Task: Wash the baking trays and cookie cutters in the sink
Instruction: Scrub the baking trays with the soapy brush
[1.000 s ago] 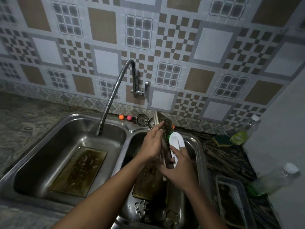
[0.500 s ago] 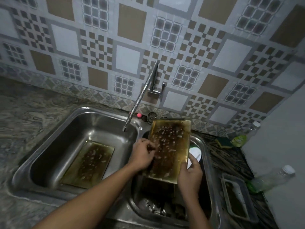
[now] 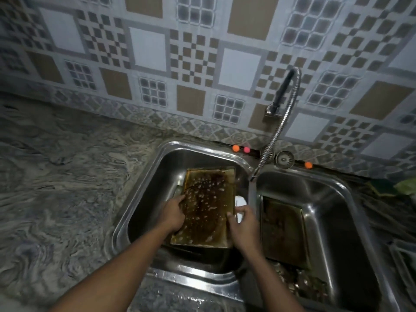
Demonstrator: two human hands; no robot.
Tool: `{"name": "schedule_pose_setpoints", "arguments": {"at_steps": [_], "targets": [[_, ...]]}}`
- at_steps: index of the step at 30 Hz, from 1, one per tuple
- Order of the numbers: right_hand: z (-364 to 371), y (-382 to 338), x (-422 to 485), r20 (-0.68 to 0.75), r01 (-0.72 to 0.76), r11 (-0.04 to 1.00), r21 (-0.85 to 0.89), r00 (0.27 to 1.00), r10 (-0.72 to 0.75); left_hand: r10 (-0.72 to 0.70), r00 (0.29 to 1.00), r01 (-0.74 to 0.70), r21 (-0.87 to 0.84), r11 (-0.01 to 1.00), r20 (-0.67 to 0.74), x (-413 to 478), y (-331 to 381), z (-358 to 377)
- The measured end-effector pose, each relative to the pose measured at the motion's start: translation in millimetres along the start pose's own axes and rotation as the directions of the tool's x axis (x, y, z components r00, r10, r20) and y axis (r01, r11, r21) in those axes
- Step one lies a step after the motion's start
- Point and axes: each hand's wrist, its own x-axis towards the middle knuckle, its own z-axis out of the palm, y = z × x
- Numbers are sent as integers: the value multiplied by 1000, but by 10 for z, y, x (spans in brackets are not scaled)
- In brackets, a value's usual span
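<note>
Head view, left to right.

Surface [image 3: 56,176]: marbled stone, left half of frame, running to the sink rim.

Left basin [image 3: 144,199]: steel, centre frame. Holds the tray [image 3: 207,206], a greasy amber one flecked with white suds or droplets, tilted with its far edge raised toward the back wall.

Left hand [image 3: 173,213]: on the tray's left edge, fingers reaching onto its face. Whether this grip is curled round the rim cannot be told.

Right hand [image 3: 244,224]: grip closed on the tray's right edge, thumb on the face. A white object [image 3: 240,202] shows just behind it, possibly a scrubber; unclear.

Tap [image 3: 276,136]: spring-neck, spout over the divider, water falling just right of the tray.

Right basin [image 3: 351,199]: second tray [image 3: 282,230] lying on its floor; small shapes, perhaps cutters [image 3: 301,282], at lower right, too dim to confirm.

Handling note, as judgement: the stream looks to miss the tray. Shift it rightward under the flow, keep the tilt so grease drains, and hold both edges firmly, since the face is likely slick.
</note>
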Motion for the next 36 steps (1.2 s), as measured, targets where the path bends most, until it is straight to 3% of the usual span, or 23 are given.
{"name": "schedule_pose_setpoints", "arguments": {"at_steps": [7, 11, 17, 26, 32, 36], "targets": [[642, 357, 242, 85, -199, 975, -100, 975, 207, 1, 998, -14, 195, 981, 67, 333, -560, -51], [986, 1032, 299, 135, -315, 930, -190, 929, 343, -76, 995, 59, 237, 970, 61, 497, -821, 102], [993, 734, 241, 146, -384, 894, -230, 895, 421, -91, 996, 86, 247, 965, 10, 641, -962, 256], [1071, 739, 282, 213, -237, 922, -305, 927, 309, -94, 996, 89, 282, 955, 1, 686, -1003, 246], [884, 519, 165, 78, -64, 979, -195, 994, 81, -30, 997, 49, 311, 949, -65, 518, -773, 213], [502, 312, 242, -89, 75, 996, -54, 993, -79, 95, 994, -76, 253, 965, -61, 451, -296, 315]]}}
